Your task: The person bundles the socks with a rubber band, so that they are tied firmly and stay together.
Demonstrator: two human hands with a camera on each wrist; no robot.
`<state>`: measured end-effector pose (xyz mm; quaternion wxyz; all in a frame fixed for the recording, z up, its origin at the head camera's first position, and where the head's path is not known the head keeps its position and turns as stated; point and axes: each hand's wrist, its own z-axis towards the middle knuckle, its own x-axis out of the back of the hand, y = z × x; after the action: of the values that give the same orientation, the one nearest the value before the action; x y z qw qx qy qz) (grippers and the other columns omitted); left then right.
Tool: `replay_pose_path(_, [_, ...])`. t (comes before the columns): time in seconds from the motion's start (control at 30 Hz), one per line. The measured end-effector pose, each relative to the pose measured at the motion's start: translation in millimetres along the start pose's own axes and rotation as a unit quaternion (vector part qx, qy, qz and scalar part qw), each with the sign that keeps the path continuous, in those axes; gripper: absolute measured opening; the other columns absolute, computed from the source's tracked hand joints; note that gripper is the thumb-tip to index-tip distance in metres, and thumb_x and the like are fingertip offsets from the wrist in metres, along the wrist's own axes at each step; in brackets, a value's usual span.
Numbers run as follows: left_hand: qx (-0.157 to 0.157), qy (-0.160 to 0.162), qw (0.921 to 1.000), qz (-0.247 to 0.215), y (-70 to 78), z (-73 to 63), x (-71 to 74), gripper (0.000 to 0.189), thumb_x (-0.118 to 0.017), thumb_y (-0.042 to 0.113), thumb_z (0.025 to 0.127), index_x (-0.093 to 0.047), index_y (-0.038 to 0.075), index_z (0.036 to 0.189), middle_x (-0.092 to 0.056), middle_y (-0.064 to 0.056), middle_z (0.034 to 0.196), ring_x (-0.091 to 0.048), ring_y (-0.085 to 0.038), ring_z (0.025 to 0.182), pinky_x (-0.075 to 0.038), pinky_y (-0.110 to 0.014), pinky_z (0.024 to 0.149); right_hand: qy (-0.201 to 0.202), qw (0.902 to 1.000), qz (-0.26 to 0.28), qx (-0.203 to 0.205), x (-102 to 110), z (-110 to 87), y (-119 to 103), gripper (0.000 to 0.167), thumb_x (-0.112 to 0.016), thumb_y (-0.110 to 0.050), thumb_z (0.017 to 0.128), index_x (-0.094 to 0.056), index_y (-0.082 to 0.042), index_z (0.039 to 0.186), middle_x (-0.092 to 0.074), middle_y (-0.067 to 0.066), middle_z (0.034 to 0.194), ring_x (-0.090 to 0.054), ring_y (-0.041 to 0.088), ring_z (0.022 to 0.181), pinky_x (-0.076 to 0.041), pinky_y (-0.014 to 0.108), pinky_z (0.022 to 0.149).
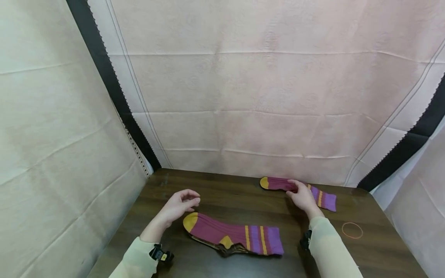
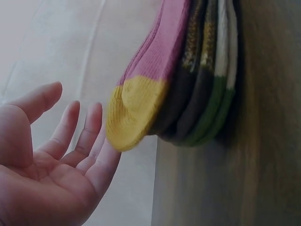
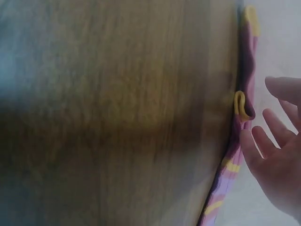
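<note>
A maroon sock (image 1: 222, 227) with a yellow toe and heel and a purple striped cuff lies on top of a stack. Beneath it, the left wrist view shows dark brown socks (image 2: 174, 108) and green-and-cream socks (image 2: 218, 103). My left hand (image 1: 180, 204) hovers by the stack's toe end, fingers loosely bent, holding nothing. Farther back, a matching maroon sock (image 1: 277, 183) lies flat by itself. Over its middle is my right hand (image 1: 301, 196), with fingers spread in the right wrist view; a fingertip is at the yellow heel (image 3: 241, 106), contact unclear.
A thin orange rubber band (image 1: 352, 230) lies on the dark wooden table (image 1: 215, 199) at the right. Pale cloth walls (image 1: 260, 96) stand behind the table and at both sides, with black strips (image 1: 114, 85) along the corners.
</note>
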<state>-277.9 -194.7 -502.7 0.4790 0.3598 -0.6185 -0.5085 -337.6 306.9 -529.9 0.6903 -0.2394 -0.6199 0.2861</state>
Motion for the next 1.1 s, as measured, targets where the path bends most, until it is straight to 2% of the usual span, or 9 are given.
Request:
replay_pose_path(0.13, [0.002, 0.000, 1.0000, 0.003, -2.1, -2.1, 0.1, 0.033, -0.072, 0.026, 0.105, -0.067, 0.001, 0.125, -0.071, -0.017, 0.117, -0.068, -0.042, 0.114, -0.061, -0.045, 0.092, -0.018, 0.9996, -0.012, 0.020, -4.9, 3.0, 2.0, 0.059, -0.070, -0.009, 0.101, -0.049, 0.007, 0.154, -0.045, 0.035, 0.156, -0.040, 0.055, 0.144, -0.034, 0.069, 0.116])
replay_pose_path(0.3, [0.004, -0.002, 1.0000, 0.007, -5.8, -3.4, -0.2, 0.034, -0.072, 0.026, 0.106, -0.067, -0.001, 0.127, -0.068, -0.024, 0.123, -0.069, -0.038, 0.112, -0.061, -0.043, 0.091, -0.034, 0.9985, -0.035, 0.024, -7.5, 4.3, 4.2, 0.065, -0.073, -0.011, 0.100, -0.045, 0.010, 0.155, -0.044, 0.037, 0.156, -0.039, 0.055, 0.145, -0.032, 0.068, 0.117])
replay_pose_path(0.57, [0.003, -0.002, 1.0000, 0.004, -5.4, -3.7, -0.9, 0.036, -0.072, 0.026, 0.106, -0.066, -0.002, 0.128, -0.068, -0.024, 0.122, -0.068, -0.041, 0.114, -0.061, -0.044, 0.092, -0.064, 0.9947, -0.075, 0.030, -8.4, 0.1, 2.5, 0.063, -0.074, -0.015, 0.099, -0.050, 0.012, 0.151, -0.051, 0.037, 0.150, -0.043, 0.056, 0.142, -0.035, 0.068, 0.116])
replay_pose_path(0.83, [0.002, -0.008, 0.9999, 0.010, 2.1, 0.0, -7.2, 0.032, -0.072, 0.027, 0.105, -0.068, 0.002, 0.126, -0.070, -0.021, 0.120, -0.069, -0.039, 0.113, -0.061, -0.044, 0.091, -0.089, 0.9934, -0.053, 0.050, -9.8, -17.3, 0.6, 0.060, -0.073, -0.015, 0.102, -0.051, 0.012, 0.151, -0.049, 0.037, 0.152, -0.043, 0.056, 0.142, -0.036, 0.069, 0.115])
replay_pose_path(1.1, [-0.020, -0.034, 0.9991, 0.015, 15.1, 15.2, -21.0, 0.029, -0.073, 0.027, 0.105, -0.070, 0.005, 0.124, -0.072, -0.014, 0.116, -0.068, -0.042, 0.115, -0.061, -0.047, 0.092, -0.126, 0.9896, -0.004, 0.068, -13.8, -31.9, -5.0, 0.049, -0.073, -0.013, 0.102, -0.061, 0.001, 0.148, -0.056, 0.028, 0.150, -0.047, 0.052, 0.142, -0.038, 0.068, 0.113])
